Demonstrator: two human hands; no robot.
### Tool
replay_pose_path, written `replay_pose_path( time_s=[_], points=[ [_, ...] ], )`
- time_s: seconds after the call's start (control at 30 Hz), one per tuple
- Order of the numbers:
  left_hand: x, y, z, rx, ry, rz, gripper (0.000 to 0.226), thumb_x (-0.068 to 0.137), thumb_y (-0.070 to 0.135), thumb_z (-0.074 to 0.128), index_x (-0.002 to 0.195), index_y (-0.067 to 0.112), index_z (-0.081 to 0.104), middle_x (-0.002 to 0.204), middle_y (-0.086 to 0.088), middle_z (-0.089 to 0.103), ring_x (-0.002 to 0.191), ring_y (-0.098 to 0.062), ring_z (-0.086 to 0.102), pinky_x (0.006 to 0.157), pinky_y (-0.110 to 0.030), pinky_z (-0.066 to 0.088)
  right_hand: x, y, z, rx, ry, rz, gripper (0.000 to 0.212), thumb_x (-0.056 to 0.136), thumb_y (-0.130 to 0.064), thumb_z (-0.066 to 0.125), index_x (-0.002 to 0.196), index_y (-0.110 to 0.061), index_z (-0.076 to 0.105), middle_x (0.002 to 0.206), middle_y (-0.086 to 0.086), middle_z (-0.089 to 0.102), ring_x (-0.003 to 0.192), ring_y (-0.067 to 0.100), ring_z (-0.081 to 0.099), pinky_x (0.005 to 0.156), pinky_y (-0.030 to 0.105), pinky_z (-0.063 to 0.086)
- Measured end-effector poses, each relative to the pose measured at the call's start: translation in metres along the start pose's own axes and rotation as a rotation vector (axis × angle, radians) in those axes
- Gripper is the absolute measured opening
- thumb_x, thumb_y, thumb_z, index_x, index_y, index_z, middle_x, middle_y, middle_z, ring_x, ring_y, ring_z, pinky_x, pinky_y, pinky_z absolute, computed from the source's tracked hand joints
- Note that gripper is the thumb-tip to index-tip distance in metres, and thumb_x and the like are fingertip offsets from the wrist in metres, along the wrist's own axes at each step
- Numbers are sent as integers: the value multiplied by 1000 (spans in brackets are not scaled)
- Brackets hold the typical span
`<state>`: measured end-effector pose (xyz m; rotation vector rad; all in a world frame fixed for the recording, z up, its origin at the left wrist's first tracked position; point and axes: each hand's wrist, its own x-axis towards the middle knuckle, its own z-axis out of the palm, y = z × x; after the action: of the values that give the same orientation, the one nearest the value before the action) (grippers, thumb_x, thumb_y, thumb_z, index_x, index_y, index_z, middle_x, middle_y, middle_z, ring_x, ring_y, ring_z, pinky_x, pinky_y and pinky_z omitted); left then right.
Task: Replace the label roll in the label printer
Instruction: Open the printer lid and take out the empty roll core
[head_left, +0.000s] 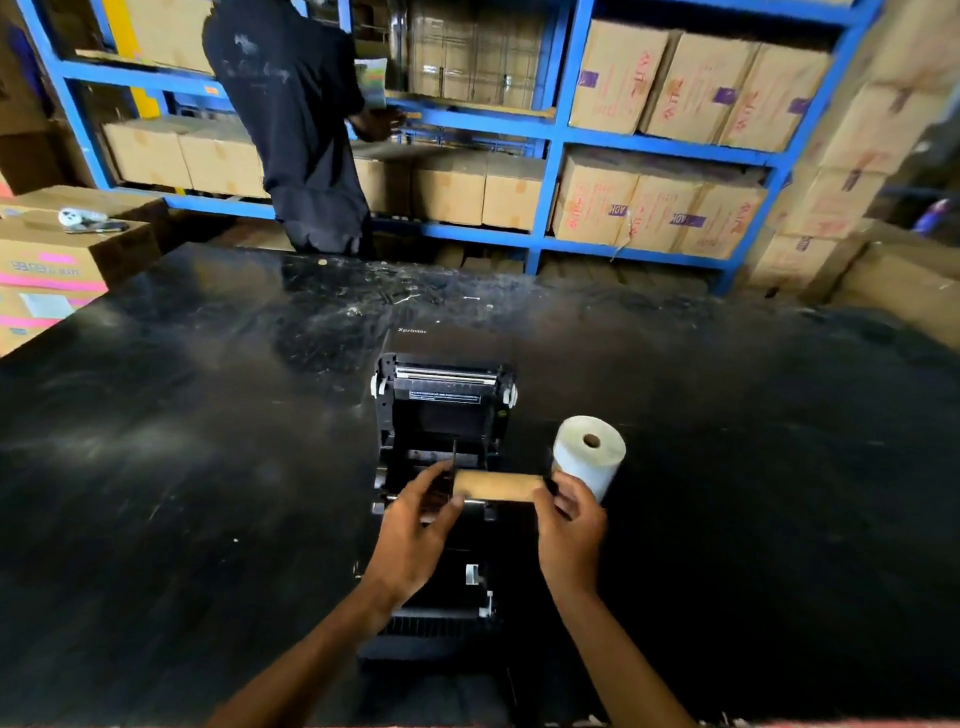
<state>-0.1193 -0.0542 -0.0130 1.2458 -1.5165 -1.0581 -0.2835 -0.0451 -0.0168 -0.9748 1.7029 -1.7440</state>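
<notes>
A: What've you got in your hands?

B: The empty brown core (496, 486), held level over the open printer (441, 415), lower centre of the frame. Your left hand (415, 530) pinches its left end, your right hand (569, 525) is wrapped round the right end. Both are closed on it, neither is free.

A: Why both ends?

B: Looks like you're steadying it on its spindle while it comes out of the bay, one hand per end so it stays straight. That's my read. I can't tell if the spindle is through it; a dark bit shows at the left end only.

A: And the new roll?

B: The white roll (589, 454) stands on end on the bench (182, 441), just right of the printer, right behind your right hand. It's parked there so it's an easy reach once the core is gone.

A: Printer state?

B: Lid is swung back toward the top of the frame and the bay is exposed. Probably no roll is seated, though your hands cover part of it.

A: Anything else?

B: A person (296, 119) is at the blue shelves (550, 135), upper left, well away from the bench work.
</notes>
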Motion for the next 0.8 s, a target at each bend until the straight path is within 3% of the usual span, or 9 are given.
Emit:
replay_pose_path(
  time_s=[0.1, 0.2, 0.33, 0.43, 0.5, 0.6, 0.7, 0.8],
  points=[
    [-1, 3, 29, -25, -70, 31, 21, 91, 13, 62, 111, 19, 61, 90, -7, 72, 76, -16, 67, 70, -27, 54, 5, 10, -32, 23, 80, 29, 14, 83, -5, 67, 98, -4, 65, 92, 4, 67, 82, 7, 64, 69, 11, 50],
    [1, 3, 64, -19, -163, 39, 21, 89, 11, 65, 108, 18, 61, 86, -11, 72, 72, -15, 65, 65, -16, 52, 14, 26, -70, 53, 181, 74, 13, 83, -4, 67, 92, -13, 65, 84, -6, 65, 73, -6, 65, 62, 4, 49],
    [16, 1, 113, 65, -237, 90, 23, 87, 11, 67, 105, 22, 59, 83, 4, 69, 76, -8, 64, 67, -7, 47, 37, 48, -123, 94, 288, 199, 13, 85, -4, 65, 85, -17, 66, 82, 3, 68, 75, 13, 66, 60, 18, 55],
    [31, -6, 146, 269, -251, 73, 30, 85, 17, 68, 113, 12, 61, 93, -4, 71, 86, -19, 65, 82, -30, 53, 60, 61, -165, 92, 368, 250, 10, 85, -2, 64, 86, -11, 65, 85, 10, 67, 82, 24, 64, 69, 33, 53],
    [43, -13, 167, 585, -326, 130, 36, 86, 25, 64, 120, 15, 60, 109, -9, 69, 102, -28, 60, 88, -40, 49, 74, 69, -190, 71, 370, 262, 7, 85, -3, 64, 88, -9, 66, 87, 11, 66, 84, 25, 64, 70, 33, 53],
    [58, -22, 191, 893, -438, 209, 42, 87, 26, 59, 129, 20, 54, 125, -7, 62, 114, -29, 53, 93, -37, 43, 91, 78, -212, 46, 329, 260, 10, 85, -3, 65, 83, -12, 66, 82, 3, 65, 80, 20, 64, 67, 28, 53],
    [65, -34, 213, 984, -461, 208, 42, 86, 20, 58, 127, 14, 54, 132, -7, 58, 122, -30, 47, 96, -38, 41, 99, 93, -221, 23, 247, 285, 10, 85, -4, 66, 81, -13, 66, 81, 4, 66, 78, 18, 65, 72, 35, 55],
    [62, -47, 226, 921, -414, 141, 32, 87, 16, 57, 118, 9, 57, 129, -9, 57, 120, -30, 47, 94, -36, 40, 103, 108, -225, 18, 169, 318, 6, 83, -5, 68, 81, -11, 67, 80, 7, 68, 78, 19, 66, 70, 35, 56]
  ],
)
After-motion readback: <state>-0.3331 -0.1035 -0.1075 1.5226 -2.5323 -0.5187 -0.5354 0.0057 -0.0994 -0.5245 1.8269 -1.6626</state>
